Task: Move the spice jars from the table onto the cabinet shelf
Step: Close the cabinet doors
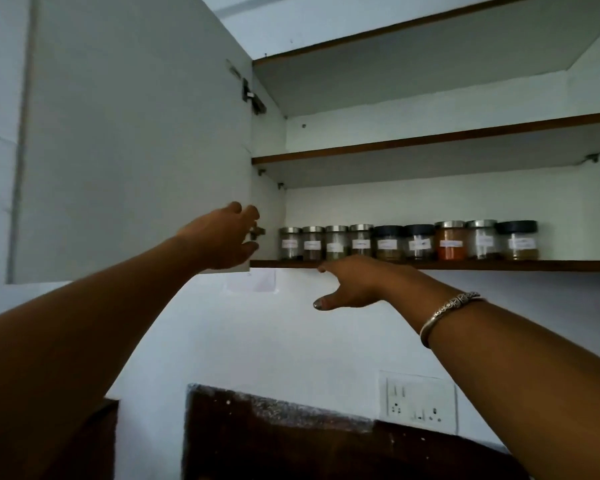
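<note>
Several small glass spice jars [409, 242] with white labels stand in a row on the lowest cabinet shelf [499, 265]; some have silver lids, some black, and one holds orange-red powder [450, 240]. My left hand [224, 237] grips the inner edge of the open white cabinet door [136, 140], beside the lower hinge. My right hand [354, 284] is spread open just under the shelf's front edge, below the leftmost jars, holding nothing. No table is in view.
A second shelf [430, 142] and the cabinet top sit above, both bare. A wall socket plate [418, 400] is on the white wall at lower right. A dark speckled stone slab [274, 434] runs along the bottom. A metal bangle circles my right wrist.
</note>
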Motion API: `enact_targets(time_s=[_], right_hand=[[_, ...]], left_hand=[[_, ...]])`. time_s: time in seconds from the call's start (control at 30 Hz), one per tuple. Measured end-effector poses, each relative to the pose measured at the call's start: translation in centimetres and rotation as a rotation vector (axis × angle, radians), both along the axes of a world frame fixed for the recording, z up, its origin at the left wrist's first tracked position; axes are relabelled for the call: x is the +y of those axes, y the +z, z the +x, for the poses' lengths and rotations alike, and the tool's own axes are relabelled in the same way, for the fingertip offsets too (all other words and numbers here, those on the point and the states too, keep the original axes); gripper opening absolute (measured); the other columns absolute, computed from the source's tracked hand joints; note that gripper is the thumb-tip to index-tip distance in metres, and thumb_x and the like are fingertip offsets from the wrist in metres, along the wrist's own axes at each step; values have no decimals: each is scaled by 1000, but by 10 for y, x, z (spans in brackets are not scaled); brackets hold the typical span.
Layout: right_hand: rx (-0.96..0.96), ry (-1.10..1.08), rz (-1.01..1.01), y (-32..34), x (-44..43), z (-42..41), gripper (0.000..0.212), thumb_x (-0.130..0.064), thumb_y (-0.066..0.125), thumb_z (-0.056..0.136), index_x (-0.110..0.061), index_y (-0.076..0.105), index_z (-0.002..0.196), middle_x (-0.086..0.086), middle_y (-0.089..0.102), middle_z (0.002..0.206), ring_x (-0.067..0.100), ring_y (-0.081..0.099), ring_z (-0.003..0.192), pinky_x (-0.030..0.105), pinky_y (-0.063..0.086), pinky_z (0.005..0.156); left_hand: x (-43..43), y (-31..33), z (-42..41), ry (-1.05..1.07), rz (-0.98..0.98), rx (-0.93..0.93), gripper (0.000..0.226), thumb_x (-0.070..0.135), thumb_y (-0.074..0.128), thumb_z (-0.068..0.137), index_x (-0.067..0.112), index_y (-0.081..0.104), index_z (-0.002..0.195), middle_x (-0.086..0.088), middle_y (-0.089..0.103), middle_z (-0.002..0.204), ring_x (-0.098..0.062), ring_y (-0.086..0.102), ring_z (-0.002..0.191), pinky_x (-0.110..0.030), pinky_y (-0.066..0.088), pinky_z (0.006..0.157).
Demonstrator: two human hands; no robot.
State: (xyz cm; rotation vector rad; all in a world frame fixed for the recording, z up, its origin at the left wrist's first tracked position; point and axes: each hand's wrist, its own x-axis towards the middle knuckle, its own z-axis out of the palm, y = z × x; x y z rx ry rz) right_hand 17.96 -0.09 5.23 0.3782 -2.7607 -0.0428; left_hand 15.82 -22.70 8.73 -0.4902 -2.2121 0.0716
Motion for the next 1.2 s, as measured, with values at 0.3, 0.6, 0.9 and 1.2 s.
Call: enact_targets(time_s=[0.3, 0.6, 0.9, 1.2], right_hand=[[58, 250, -87, -33, -213, 17, 93, -54, 63, 80, -24, 9, 149, 15, 38, 143, 35, 37, 131, 44, 38, 103], [265, 296, -194, -34, -325, 36, 99, -53, 62, 80, -27, -5, 148, 15, 29, 146, 35, 41, 127, 46, 42, 100], [281, 273, -124, -48, -343, 40, 92, -40, 65, 83, -36, -2, 146, 14, 36, 134, 36, 48, 116, 42, 48, 86], [559, 234, -168, -48, -300, 42, 72, -47, 57, 84, -35, 18, 144, 21, 12, 153, 44, 42, 124, 45, 46, 89]], left_hand=[[-187, -15, 76, 141, -16, 193, 63, 37, 61, 82, 14, 33, 134, -14, 43, 126, -36, 52, 109, -46, 52, 78], [-240, -50, 79, 37, 318, -102, 68, 22, 60, 83, 8, 22, 138, -21, 42, 127, -39, 54, 107, -44, 50, 88], [-235, -74, 59, -264, 554, -216, 88, 5, 61, 82, 16, 2, 147, -11, 56, 127, -27, 59, 109, -26, 48, 85], [-196, -72, 60, -316, 694, -108, 70, 25, 64, 84, 16, 29, 143, -1, 63, 102, -19, 62, 93, -22, 42, 69]])
